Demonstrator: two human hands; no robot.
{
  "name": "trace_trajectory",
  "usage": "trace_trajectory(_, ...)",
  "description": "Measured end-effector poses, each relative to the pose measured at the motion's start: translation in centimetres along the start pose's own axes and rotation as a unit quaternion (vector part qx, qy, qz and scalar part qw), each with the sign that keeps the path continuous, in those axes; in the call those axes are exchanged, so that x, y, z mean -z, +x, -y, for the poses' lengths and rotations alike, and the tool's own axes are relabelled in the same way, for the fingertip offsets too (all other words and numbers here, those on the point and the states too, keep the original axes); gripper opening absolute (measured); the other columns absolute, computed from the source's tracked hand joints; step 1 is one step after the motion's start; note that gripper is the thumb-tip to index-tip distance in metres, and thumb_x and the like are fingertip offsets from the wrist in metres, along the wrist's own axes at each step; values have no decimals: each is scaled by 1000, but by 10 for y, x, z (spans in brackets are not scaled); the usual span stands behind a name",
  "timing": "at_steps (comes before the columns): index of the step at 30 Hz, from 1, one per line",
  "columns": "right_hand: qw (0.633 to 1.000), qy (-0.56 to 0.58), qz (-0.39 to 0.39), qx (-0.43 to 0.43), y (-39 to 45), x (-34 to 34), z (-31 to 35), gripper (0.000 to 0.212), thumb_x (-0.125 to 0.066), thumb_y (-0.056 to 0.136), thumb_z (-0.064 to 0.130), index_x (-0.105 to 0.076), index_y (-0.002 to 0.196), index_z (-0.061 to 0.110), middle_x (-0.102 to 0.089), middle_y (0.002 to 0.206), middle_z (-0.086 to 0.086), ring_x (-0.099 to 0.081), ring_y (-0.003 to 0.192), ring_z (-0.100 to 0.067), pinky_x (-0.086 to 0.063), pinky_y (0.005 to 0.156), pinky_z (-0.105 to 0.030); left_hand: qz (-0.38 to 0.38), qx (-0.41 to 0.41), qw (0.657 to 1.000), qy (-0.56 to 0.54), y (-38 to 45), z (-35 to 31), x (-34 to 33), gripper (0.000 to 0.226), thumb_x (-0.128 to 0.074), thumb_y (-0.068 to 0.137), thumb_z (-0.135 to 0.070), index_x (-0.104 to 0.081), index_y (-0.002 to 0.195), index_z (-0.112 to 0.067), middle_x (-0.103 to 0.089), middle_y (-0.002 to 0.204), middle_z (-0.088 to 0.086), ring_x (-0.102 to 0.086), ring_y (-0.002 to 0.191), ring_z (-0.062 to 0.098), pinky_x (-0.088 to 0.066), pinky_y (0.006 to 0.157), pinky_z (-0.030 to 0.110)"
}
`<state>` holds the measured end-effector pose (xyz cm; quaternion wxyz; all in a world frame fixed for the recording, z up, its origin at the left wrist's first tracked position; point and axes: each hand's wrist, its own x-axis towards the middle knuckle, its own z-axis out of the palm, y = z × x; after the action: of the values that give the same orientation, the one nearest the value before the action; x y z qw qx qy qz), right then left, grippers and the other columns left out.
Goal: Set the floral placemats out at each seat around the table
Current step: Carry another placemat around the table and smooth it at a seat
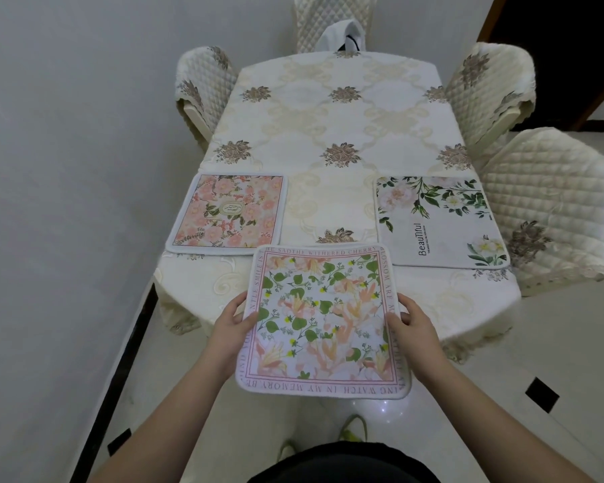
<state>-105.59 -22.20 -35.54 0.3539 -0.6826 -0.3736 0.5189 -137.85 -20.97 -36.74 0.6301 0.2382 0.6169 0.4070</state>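
Note:
I hold a square placemat (323, 318) with orange lilies, green leaves and a lettered border above the near end of the table (328, 127). My left hand (231, 324) grips its left edge and my right hand (410, 322) grips its right edge, thumbs on top. A pink floral placemat (229, 214) lies flat on the table's left side. On the right side lies a white placemat (440, 221) with green leaves and the word "Beautiful".
Cream quilted chairs stand around the table: one at far left (203, 88), one at the far end (328, 22), two on the right (489, 92) (551, 210). A wall runs close along the left. Tiled floor (502, 395) lies beneath me.

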Motion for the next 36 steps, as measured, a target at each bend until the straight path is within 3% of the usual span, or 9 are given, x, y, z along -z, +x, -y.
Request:
trace_trajectory(5,1000,8,-5,8,-22,-35,2,32,-59,96,22,-52,116,45,-75,93,6,-75,76,-14,-62,64,-37,7,-11,1000,14,-10,-1,38,45,-60,97,-6,-51,133,-33,-73,111,19,-72,96,44,-55,83,66)
trace_trajectory(8,1000,7,-7,17,-34,-56,4,33,-58,96,20,-53,109,50,-75,88,12,-75,76,-11,-60,60,-29,3,-23,999,23,-16,0,63,47,-60,97,-5,-51,136,-31,-74,110,17,-72,95,42,-56,81,64)
trace_trajectory(12,1000,9,-11,19,-45,-73,4,32,-58,96,21,-55,121,41,-76,92,8,-75,78,-14,-62,70,-41,6,-45,998,50,-19,-4,89,47,-61,97,-8,-51,135,-34,-75,105,16,-74,90,41,-59,75,60)
trace_trajectory(17,999,22,-25,18,-60,-80,1,33,-59,96,22,-54,123,40,-77,91,8,-76,78,-17,-62,70,-44,13,-65,996,64,-22,-9,101,48,-63,96,-9,-52,135,-34,-76,103,15,-74,88,40,-59,74,59)
trace_trajectory(22,998,47,-45,22,-73,-73,2,32,-59,96,15,-56,118,39,-77,89,7,-76,77,-18,-60,58,-31,12,-84,993,84,-29,-10,92,47,-60,97,-6,-53,129,-40,-77,97,11,-75,84,36,-61,72,55)
trace_trajectory(29,995,63,-80,19,-86,-37,-9,34,-60,96,17,-55,112,47,-77,89,3,-76,78,-21,-61,67,-41,42,-91,989,109,-35,-6,58,46,-60,98,-7,-53,126,-43,-78,92,10,-76,79,34,-61,58,44)
trace_trajectory(36,985,82,-151,6,-106,34,-42,35,-63,94,17,-57,122,37,-76,95,5,-75,81,-17,-61,74,-46,96,-104,975,171,-41,3,-20,47,-60,99,-12,-50,133,-41,-78,94,6,-76,78,32,-61,57,42)
